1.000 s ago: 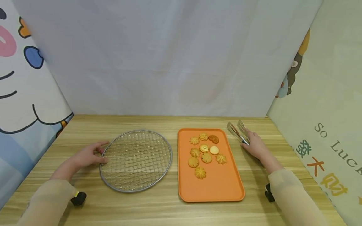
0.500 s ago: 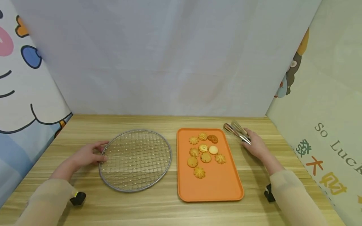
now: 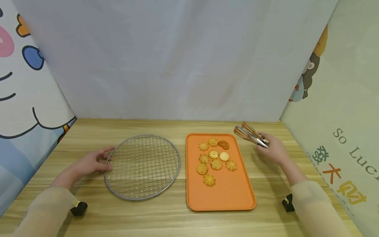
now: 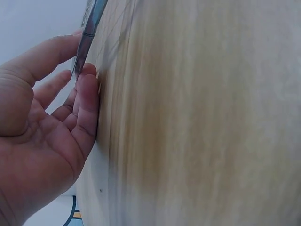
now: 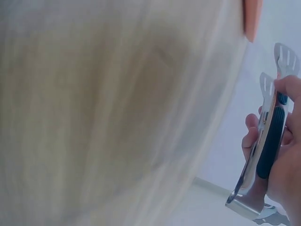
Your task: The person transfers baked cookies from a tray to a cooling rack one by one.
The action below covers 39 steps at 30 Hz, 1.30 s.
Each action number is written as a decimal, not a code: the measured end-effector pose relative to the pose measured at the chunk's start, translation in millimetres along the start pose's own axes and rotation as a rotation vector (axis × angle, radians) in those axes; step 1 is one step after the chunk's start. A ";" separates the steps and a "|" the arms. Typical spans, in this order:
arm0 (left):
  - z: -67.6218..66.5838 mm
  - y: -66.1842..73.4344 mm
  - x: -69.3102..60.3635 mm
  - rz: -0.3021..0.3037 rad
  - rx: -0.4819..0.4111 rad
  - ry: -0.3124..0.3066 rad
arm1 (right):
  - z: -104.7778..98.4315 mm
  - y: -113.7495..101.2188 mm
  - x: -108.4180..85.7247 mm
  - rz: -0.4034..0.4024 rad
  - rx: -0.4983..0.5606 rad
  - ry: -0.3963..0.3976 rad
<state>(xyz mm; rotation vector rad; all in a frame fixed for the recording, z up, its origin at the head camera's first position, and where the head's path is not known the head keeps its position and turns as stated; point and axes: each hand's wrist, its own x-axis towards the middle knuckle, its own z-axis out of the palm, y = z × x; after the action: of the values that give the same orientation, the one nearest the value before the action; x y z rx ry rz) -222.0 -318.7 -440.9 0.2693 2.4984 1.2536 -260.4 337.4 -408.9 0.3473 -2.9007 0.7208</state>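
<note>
My left hand [image 3: 90, 163] is at the left edge of a round wire rack [image 3: 134, 199] that lies on the table. In the left wrist view, its thumb and fingers pinch the metal rim [image 4: 89, 38]. Above the table at the right, my right hand [image 3: 273, 149] grips metal food tongs [image 3: 251, 135]. The slotted heads of the tongs stand apart and point to the far left, beyond the tray's corner. Dark grip pads [image 5: 272, 143] on the tongs show in the right wrist view. Between the hands lies an orange tray [image 3: 222, 199] with several cookies [image 3: 216, 164].
The wood-grain table [image 3: 160, 220] carries these things. A pale cloth [image 3: 177, 59] hangs behind it, with printed cloths on the left [image 3: 17, 82] and right [image 3: 334, 115]. The tray's near part shows bare orange surface.
The right hand has lifted the tongs off the table, and their heads have swung a little leftward. The left hand, rack and tray stay put.
</note>
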 end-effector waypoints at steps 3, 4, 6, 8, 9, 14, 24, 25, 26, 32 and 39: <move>-0.2 1.8 -0.3 -0.003 0.025 -0.001 | -5.5 -3.4 -0.5 -0.008 -0.010 0.001; -0.1 2.3 -0.4 -0.004 0.036 -0.001 | -7.2 -4.8 -0.5 -0.013 -0.017 0.002; 0.2 2.5 -0.4 -0.007 0.050 -0.003 | -10.0 -7.2 -0.4 -0.019 -0.026 0.003; 0.4 2.0 -0.1 -0.009 0.056 -0.002 | -12.4 -9.8 -0.6 -0.024 -0.028 0.006; 0.4 1.7 0.2 -0.011 0.058 -0.002 | -13.4 -11.1 -0.9 -0.027 -0.026 0.012; 0.7 2.6 -0.8 -0.012 0.054 -0.001 | -17.8 -17.8 -1.0 -0.046 -0.001 0.045; 0.7 -0.3 0.6 -0.013 0.039 -0.013 | -28.7 -31.8 0.9 -0.184 -0.064 0.138; 0.6 -0.9 0.7 -0.013 0.035 -0.014 | -29.9 -33.3 1.2 -0.198 -0.075 0.144; 0.6 -1.4 0.7 -0.014 0.032 -0.015 | -30.9 -34.9 1.6 -0.212 -0.083 0.150; 0.6 -2.0 0.7 -0.015 0.018 -0.021 | -37.2 -45.9 0.9 -0.286 -0.098 0.162; 0.5 0.1 0.0 -0.015 -0.023 -0.028 | -42.6 -60.7 -4.3 -0.338 -0.111 0.157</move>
<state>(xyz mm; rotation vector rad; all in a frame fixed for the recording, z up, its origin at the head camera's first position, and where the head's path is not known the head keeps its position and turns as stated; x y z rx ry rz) -221.8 -318.3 -441.1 0.2605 2.4563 1.2632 -237.7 306.3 -345.3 0.7109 -2.6259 0.5046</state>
